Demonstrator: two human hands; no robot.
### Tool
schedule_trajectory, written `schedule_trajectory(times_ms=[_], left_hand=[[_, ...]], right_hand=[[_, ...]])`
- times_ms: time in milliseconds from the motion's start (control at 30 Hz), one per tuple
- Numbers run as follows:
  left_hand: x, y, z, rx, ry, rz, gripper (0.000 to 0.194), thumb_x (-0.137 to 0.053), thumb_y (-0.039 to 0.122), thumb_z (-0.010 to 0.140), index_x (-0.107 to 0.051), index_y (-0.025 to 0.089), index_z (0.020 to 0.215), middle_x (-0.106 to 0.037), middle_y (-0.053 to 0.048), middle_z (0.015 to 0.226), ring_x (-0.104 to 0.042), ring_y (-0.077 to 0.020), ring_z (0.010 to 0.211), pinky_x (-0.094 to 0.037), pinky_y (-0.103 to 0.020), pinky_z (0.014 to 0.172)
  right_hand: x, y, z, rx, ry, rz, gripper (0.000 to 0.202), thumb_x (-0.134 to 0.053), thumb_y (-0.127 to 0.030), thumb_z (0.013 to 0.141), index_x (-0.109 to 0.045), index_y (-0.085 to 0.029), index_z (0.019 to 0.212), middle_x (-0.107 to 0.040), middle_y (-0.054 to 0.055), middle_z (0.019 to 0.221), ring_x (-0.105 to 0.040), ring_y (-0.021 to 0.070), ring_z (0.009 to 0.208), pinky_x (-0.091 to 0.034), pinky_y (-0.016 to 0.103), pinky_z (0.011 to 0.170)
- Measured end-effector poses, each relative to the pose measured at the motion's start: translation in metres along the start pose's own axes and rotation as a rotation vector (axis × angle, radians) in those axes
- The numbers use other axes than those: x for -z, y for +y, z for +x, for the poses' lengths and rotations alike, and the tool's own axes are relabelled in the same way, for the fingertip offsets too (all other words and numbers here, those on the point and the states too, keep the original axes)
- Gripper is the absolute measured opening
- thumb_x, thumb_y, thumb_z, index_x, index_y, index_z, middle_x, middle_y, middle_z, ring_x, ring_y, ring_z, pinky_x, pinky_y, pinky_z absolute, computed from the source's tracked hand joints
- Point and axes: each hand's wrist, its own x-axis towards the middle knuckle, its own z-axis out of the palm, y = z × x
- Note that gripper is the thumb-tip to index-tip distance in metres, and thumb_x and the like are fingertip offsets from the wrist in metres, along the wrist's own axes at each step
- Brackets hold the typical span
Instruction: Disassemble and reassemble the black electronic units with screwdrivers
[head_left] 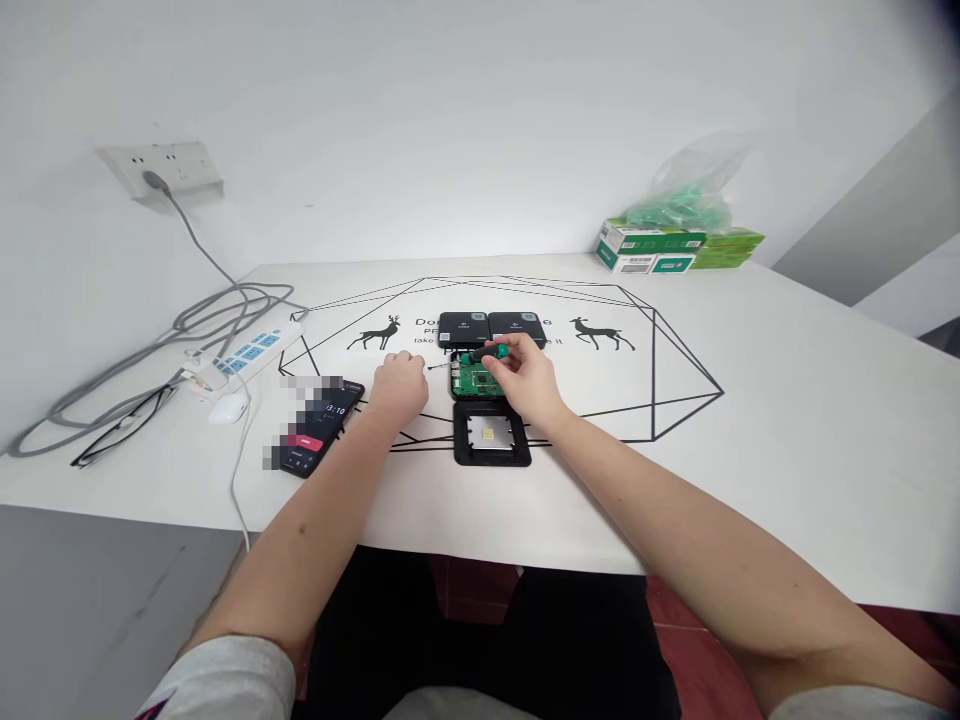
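My right hand (527,378) grips a screwdriver (484,354) by its green and black handle. Its thin shaft points left, level above the table, with the tip close to my left hand (403,386). That left hand is closed, its fingers curled down near the tabletop; whatever they pinch, if anything, is hidden. Below the screwdriver, a green circuit board (472,378) sits in a black case, partly covered by my right hand. Nearer to me lies an opened black cover (492,458) with a silver metal plate (491,433) inside.
Two closed black boxes (463,328) stand side by side behind the board. A phone (322,430) lies left of my left forearm. Farther left are a power strip (255,350), a white charger (228,408), glasses (124,428) and coiled grey cable (187,320). Green-white cartons (651,248) sit back right.
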Motion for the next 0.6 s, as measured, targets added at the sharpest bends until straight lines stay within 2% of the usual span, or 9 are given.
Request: schedule_trajectory(times_ms=[133, 267, 367, 467, 600], left_hand=[[0.000, -0.001, 0.000, -0.003, 0.016, -0.077, 0.035, -0.054, 0.019, 0.100, -0.074, 0.020, 0.129, -0.070, -0.019, 0.134, -0.058, -0.0408, 0.136, -0.051, -0.057, 0.114], [0.001, 0.002, 0.002, -0.026, 0.029, -0.210, 0.036, -0.059, 0.025, 0.100, -0.072, 0.022, 0.135, -0.072, -0.013, 0.139, -0.064, -0.0333, 0.135, -0.053, -0.048, 0.118], [0.003, 0.005, 0.001, -0.019, 0.060, -0.291, 0.036, -0.060, 0.026, 0.102, -0.071, 0.020, 0.135, -0.074, -0.012, 0.139, -0.070, -0.0297, 0.130, -0.055, -0.044, 0.116], [0.005, 0.008, -0.001, 0.001, 0.089, -0.391, 0.030, -0.065, 0.028, 0.101, -0.074, 0.020, 0.128, -0.078, -0.011, 0.131, -0.074, -0.0278, 0.124, -0.057, -0.042, 0.113], [0.007, 0.012, -0.004, 0.031, 0.142, -0.590, 0.020, -0.077, 0.035, 0.096, -0.079, 0.022, 0.111, -0.083, -0.007, 0.114, -0.077, -0.0275, 0.111, -0.061, -0.042, 0.105]], right_hand=[[0.009, -0.001, 0.000, 0.016, 0.043, 0.032, 0.046, -0.083, -0.054, 0.081, -0.065, -0.026, 0.112, -0.081, 0.006, 0.113, -0.064, 0.0161, 0.076, -0.062, 0.042, 0.082], [0.018, -0.003, 0.003, 0.015, 0.087, 0.107, 0.049, -0.086, -0.056, 0.081, -0.064, -0.026, 0.112, -0.080, 0.005, 0.109, -0.071, 0.0186, 0.084, -0.064, 0.047, 0.093], [0.023, -0.006, 0.006, 0.006, 0.110, 0.168, 0.051, -0.089, -0.058, 0.079, -0.063, -0.027, 0.110, -0.078, 0.002, 0.101, -0.074, 0.0206, 0.088, -0.066, 0.051, 0.097], [0.028, -0.010, 0.007, 0.020, 0.129, 0.220, 0.051, -0.089, -0.059, 0.080, -0.062, -0.028, 0.109, -0.075, -0.001, 0.093, -0.075, 0.0212, 0.087, -0.068, 0.053, 0.096], [0.030, -0.016, 0.006, 0.047, 0.140, 0.261, 0.050, -0.090, -0.059, 0.081, -0.062, -0.028, 0.108, -0.076, -0.001, 0.093, -0.076, 0.0214, 0.088, -0.069, 0.054, 0.096]])
